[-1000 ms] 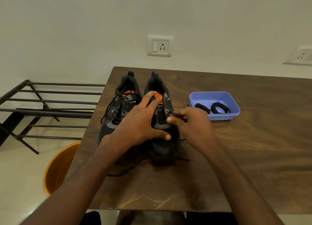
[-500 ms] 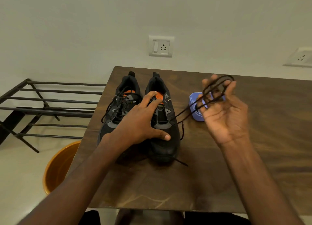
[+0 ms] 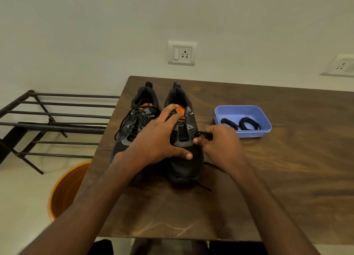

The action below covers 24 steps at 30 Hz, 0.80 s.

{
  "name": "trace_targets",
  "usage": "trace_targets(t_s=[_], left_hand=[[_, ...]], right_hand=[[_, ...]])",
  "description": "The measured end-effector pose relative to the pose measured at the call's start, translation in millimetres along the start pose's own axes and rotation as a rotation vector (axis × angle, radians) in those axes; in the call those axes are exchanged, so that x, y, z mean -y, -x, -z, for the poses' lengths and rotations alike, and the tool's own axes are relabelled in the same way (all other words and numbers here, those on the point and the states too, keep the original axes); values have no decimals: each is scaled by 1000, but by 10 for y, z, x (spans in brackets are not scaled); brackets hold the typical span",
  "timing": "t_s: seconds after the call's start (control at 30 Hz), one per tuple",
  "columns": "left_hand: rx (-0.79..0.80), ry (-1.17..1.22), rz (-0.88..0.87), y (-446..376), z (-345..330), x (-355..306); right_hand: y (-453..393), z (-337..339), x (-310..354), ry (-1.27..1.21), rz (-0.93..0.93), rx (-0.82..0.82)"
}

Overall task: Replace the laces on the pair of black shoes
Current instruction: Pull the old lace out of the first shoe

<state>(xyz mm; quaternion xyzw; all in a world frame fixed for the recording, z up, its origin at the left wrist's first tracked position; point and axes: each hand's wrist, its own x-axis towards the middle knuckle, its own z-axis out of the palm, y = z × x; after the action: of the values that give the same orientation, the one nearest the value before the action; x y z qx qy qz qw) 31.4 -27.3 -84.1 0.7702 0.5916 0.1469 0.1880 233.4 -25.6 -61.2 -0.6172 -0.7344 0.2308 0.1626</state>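
Observation:
Two black shoes with orange tongues stand side by side on the wooden table [image 3: 287, 178]. The left shoe [image 3: 134, 124] is still laced. My left hand [image 3: 159, 140] rests spread over the right shoe [image 3: 183, 159], its fingers on the tongue and its thumb across the toe. My right hand [image 3: 218, 143] sits at that shoe's right side and pinches a bunched black lace [image 3: 204, 134] by the eyelets. A loose lace end [image 3: 204, 186] trails past the toe onto the table.
A blue plastic tray [image 3: 266, 120] holding two coiled black laces [image 3: 249, 123] stands to the right of the shoes. Left of the table are a black metal rack [image 3: 53, 120] and an orange bucket [image 3: 65, 191] on the floor. Wall sockets [image 3: 182, 53] are behind.
My right hand, raised half a second ago with the lace looped over its spread fingers, has come back down to the right shoe's side. The left hand has stayed on the shoe.

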Motion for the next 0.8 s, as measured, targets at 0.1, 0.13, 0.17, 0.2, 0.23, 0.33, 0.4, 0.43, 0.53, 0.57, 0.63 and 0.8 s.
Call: trace_targets(t_s=[0.1, 0.13, 0.17, 0.2, 0.23, 0.33, 0.4, 0.43, 0.53, 0.57, 0.63, 0.8], left_hand=[[9, 16, 4, -4, 4, 12], [18, 23, 10, -5, 10, 18], [25, 28, 15, -8, 14, 21], [29, 30, 19, -9, 15, 19], [30, 29, 21, -12, 16, 18], [34, 25, 20, -19, 13, 7], [35, 27, 19, -23, 6, 14], [32, 26, 17, -22, 3, 20], [19, 27, -5, -15, -11, 33], [15, 25, -10, -15, -12, 34], [10, 25, -10, -13, -6, 29], [17, 55, -12, 0, 3, 14]], right_hand=[[49, 54, 10, -400, -52, 4], [59, 97, 13, -746, -94, -22], [64, 161, 12, -1169, -121, -33], [55, 225, -13, -1564, -114, -42], [41, 277, -43, -1866, -95, -53], [6, 265, -79, -2050, -100, -70], [8, 179, -62, -1488, -128, -152], [7, 124, -72, -1096, -104, -180], [-22, -46, -100, -276, 41, -80], [-23, -70, -84, -189, 44, -22], [-15, -52, -8, -131, -14, 48], [-20, -35, -24, -156, -76, 36]])
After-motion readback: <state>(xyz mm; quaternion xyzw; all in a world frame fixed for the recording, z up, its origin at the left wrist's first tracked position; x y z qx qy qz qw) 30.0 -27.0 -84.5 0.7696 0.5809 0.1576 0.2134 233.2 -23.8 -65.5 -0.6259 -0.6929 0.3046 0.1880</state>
